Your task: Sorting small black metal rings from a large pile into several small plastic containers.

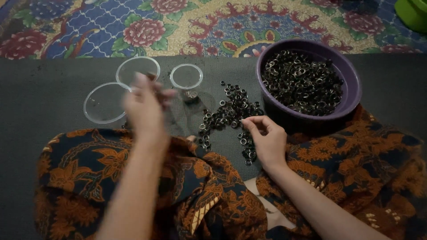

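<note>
While the right hand pinches at the loose pile of dark metal eyelets on the grey mat just left of the purple bowl — fingertips nearly closed — the left hand is blurred. It hovers further left, over the clear lids and small clear cup — whether it holds anything I cannot tell

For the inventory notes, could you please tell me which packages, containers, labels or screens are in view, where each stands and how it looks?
No labels, signs or screens show; only containers.
Round purple plastic bowl: upper right on the dark mat, filled with small dark metal rings.
Small clear plastic cup: centre, upright, a few rings inside.
Clear round lid: left, lying flat.
Second clear round lid: behind the blurred left hand.
</note>
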